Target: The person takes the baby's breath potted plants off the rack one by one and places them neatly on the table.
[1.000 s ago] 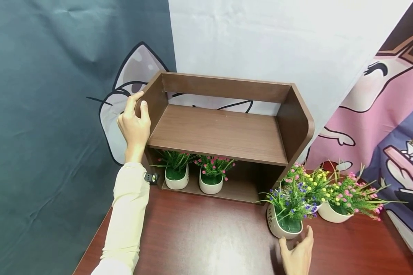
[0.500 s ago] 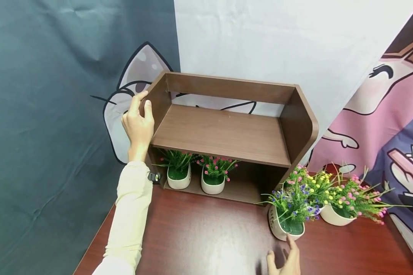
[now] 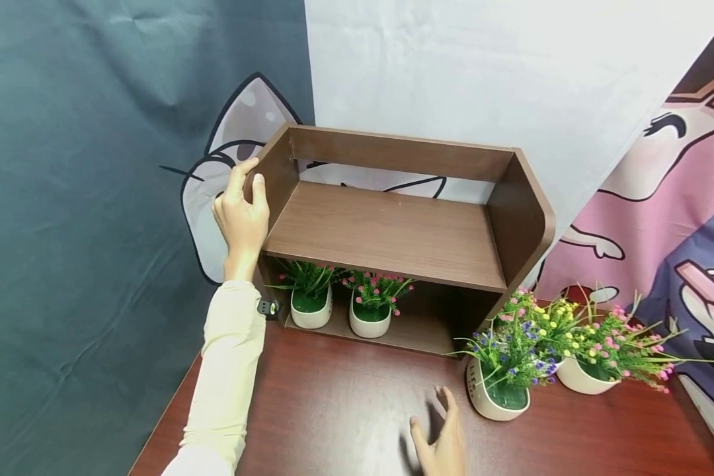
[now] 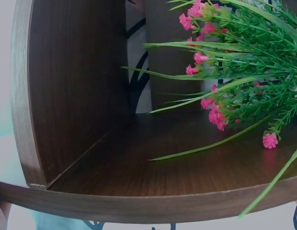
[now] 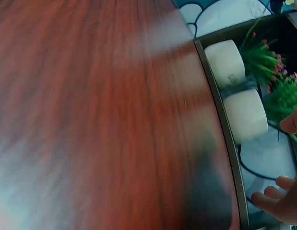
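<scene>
My left hand (image 3: 242, 215) grips the left side panel of a brown two-tier shelf (image 3: 387, 228), with the thumb along its inner face. Over the table my right hand (image 3: 441, 439) hovers with spread fingers and holds nothing; its fingers (image 5: 278, 203) also show in the right wrist view. Beside it, to the right, stands a white flowerpot (image 3: 500, 404) with purple and blue flowers. In the lower tier sit a flowerpot with grass-like leaves (image 3: 311, 316) and a pink-flowered pot (image 3: 370, 324). Pink flowers (image 4: 217, 117) fill the right of the left wrist view.
More potted flowers crowd the table's right side, among them yellow flowers (image 3: 556, 324) and a pot with pink flowers (image 3: 589, 378). A reddish wooden table (image 3: 333, 410) bears everything. Printed cloth (image 3: 95, 198) hangs behind and beside the shelf.
My right hand has drawn away from the purple-and-blue flowerpot and moved left over the table. The left hand keeps its place on the shelf. The head view has shifted slightly.
</scene>
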The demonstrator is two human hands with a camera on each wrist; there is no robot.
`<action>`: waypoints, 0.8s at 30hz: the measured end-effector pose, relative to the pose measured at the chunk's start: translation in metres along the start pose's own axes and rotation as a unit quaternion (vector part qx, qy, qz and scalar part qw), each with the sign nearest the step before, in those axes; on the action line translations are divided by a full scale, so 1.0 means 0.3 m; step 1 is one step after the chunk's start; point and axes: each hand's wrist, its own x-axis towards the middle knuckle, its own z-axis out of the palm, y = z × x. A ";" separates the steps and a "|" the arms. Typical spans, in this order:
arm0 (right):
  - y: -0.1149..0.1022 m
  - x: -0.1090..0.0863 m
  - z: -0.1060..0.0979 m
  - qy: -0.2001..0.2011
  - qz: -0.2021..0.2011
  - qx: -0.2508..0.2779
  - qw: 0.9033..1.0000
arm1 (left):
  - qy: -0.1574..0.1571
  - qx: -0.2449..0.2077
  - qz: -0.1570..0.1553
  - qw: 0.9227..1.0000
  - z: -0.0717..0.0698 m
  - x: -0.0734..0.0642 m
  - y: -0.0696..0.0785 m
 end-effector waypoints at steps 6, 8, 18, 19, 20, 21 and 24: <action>-0.134 0.064 0.037 -0.016 -0.015 0.021 1.000 | 0.002 0.001 0.005 1.000 0.000 0.001 0.000; -0.150 0.078 0.056 -0.030 -0.006 0.017 0.999 | 0.000 0.001 0.009 1.000 0.000 0.000 -0.002; -0.227 0.158 0.132 -0.065 -0.010 0.037 0.997 | 0.001 -0.006 0.000 1.000 0.002 -0.022 -0.005; -0.230 0.171 0.140 -0.064 -0.011 0.032 0.997 | 0.000 -0.005 0.002 1.000 0.002 -0.020 -0.004; -0.235 0.185 0.147 -0.062 -0.010 0.025 0.998 | -0.001 -0.005 0.003 1.000 0.002 -0.017 -0.003; -0.238 0.198 0.154 -0.060 -0.010 0.018 0.998 | -0.001 -0.006 0.002 1.000 0.002 -0.014 -0.002; -0.244 0.233 0.176 -0.056 -0.008 0.000 0.998 | 0.000 -0.005 0.005 1.000 0.001 -0.004 -0.001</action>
